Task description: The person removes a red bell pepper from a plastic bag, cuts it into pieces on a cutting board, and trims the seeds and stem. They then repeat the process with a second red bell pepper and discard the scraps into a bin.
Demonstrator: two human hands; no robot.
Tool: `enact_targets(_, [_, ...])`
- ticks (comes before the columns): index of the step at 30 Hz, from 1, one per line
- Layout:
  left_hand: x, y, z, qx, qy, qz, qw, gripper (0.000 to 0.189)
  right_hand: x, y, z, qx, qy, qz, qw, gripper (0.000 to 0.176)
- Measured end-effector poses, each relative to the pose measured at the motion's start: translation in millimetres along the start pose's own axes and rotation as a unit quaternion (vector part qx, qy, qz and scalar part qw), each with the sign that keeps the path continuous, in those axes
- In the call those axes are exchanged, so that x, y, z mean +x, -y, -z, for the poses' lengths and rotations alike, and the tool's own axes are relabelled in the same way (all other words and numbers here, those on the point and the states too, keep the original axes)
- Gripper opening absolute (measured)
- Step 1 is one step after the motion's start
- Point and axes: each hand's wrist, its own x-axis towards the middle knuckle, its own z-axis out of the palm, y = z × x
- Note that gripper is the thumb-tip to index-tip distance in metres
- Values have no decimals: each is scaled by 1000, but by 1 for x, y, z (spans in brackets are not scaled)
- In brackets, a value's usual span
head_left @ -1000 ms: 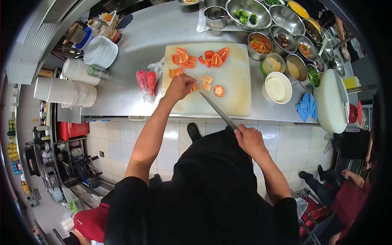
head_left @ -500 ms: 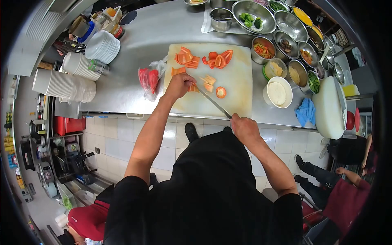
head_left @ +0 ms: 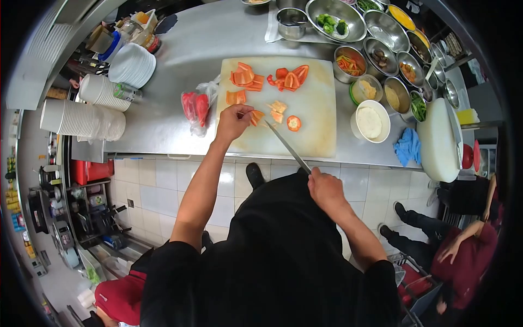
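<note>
On the white cutting board (head_left: pixel 310 144), my left hand (head_left: pixel 234 122) pinches an orange-red pepper piece (head_left: pixel 255 117). My right hand (head_left: pixel 326 186) is closed round the handle of a long knife (head_left: pixel 289 147), whose tip lies just right of that piece. Pale pepper core pieces (head_left: pixel 278 111) and a round pepper end (head_left: pixel 294 123) lie right of the knife tip. Behind are cut pepper pieces (head_left: pixel 247 77), red pepper pieces (head_left: pixel 289 78) and a flat orange piece (head_left: pixel 236 97).
Left of the board lies a plastic bag of red items (head_left: pixel 195 109); stacked white bowls (head_left: pixel 81 119) stand farther left. Metal bowls of food (head_left: pixel 350 64), a white tub (head_left: pixel 370 122) and a blue cloth (head_left: pixel 407 147) are at right. Co-workers in red shirts (head_left: pixel 468 261) are at both sides.
My left hand has moved slightly left and down, uncovering the flat orange piece. The knife has drawn slightly down, away from the held piece. The co-worker at right has moved an arm.
</note>
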Motion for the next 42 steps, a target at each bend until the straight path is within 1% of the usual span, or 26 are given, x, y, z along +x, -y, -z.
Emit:
enact_targets(1, [-4, -2, -4, 0, 5, 1, 1000, 18, -3, 4, -7, 16, -8, 0, 1000, 17])
enact_targets(2, [-9, -3, -9, -8, -9, 14, 1000, 19, -5, 9, -12, 32, -16, 0, 999, 17])
enact_targets(3, [-13, -8, -12, -15, -22, 28, 999, 20, -5, 15, -10, 42, 8, -7, 999, 16])
enact_targets(4, [-15, -9, -15, -14, -16, 28, 999, 20, -4, 19, -9, 45, 7, -13, 999, 16])
enact_targets(6, [-16, -11, -18, -4, -25, 32, 999, 21, -1, 26, -7, 49, 8, 4, 999, 17])
enact_targets(11, [-18, -10, -23, -34, -13, 14, 999, 20, -5, 32, 10, 75, 28, 3, 997, 16])
enact_targets(13, [-18, -9, -24, -38, -13, 14, 999, 20, -8, 32, 13, 99, 28, 16, 995, 17])
enact_targets(16, [-17, -6, -26, -49, -18, 9, 999, 20, -4, 33, 7, 89, 34, 0, 995, 16])
enact_targets(20, [-17, -8, -27, -37, -14, 30, 999, 19, -2, 35, -1, 75, 48, -26, 996, 16])
enact_targets(25, [-15, -3, -31, -12, -13, 29, 999, 20, 9, 24, -24, 61, 43, -7, 997, 17])
enact_targets(27, [-12, 4, -27, -41, -51, 11, 998, 19, 10, 16, -24, 68, 40, 3, 997, 17])
enact_targets(29, [-9, 11, -17, -36, -71, 23, 997, 19, 12, 7, -16, 74, 38, 14, 996, 18])
enact_targets(30, [-8, 14, -11, -30, -90, 34, 995, 19, 13, 2, -6, 157, 101, -14, 982, 21])
enact_targets(31, [-8, 17, -7, -31, -92, 32, 995, 19, 14, -1, 2, 236, 165, -40, 957, 24])
enact_targets(32, [-8, 20, -5, -30, -97, 32, 994, 19, 14, -1, 9, 235, 166, -35, 957, 24])
enact_targets(34, [-10, 25, -2, -116, -87, 47, 988, 18, 12, -1, 17, 330, 242, -132, 903, 23])
enact_targets(35, [-11, 28, -1, -115, -88, 48, 988, 18, 10, -5, 11, 330, 243, -131, 902, 23])
enact_targets(37, [-13, 31, -2, -104, -84, 31, 991, 18, 5, -8, -1, 263, 119, -15, 957, 22])
enact_targets(38, [-13, 33, -3, -104, -84, 30, 991, 18, 5, -11, -6, 263, 118, -16, 957, 22])
enact_targets(40, [-15, 36, -4, -120, -92, 28, 988, 18, 4, -5, -6, 193, 73, 19, 978, 21])
enact_targets(41, [-16, 37, -4, -120, -91, 28, 988, 18, 4, -3, -6, 194, 72, 18, 978, 21])
enact_targets(42, [-17, 38, -3, -106, -113, 33, 987, 17, 3, -1, -6, 190, 67, 18, 979, 21])
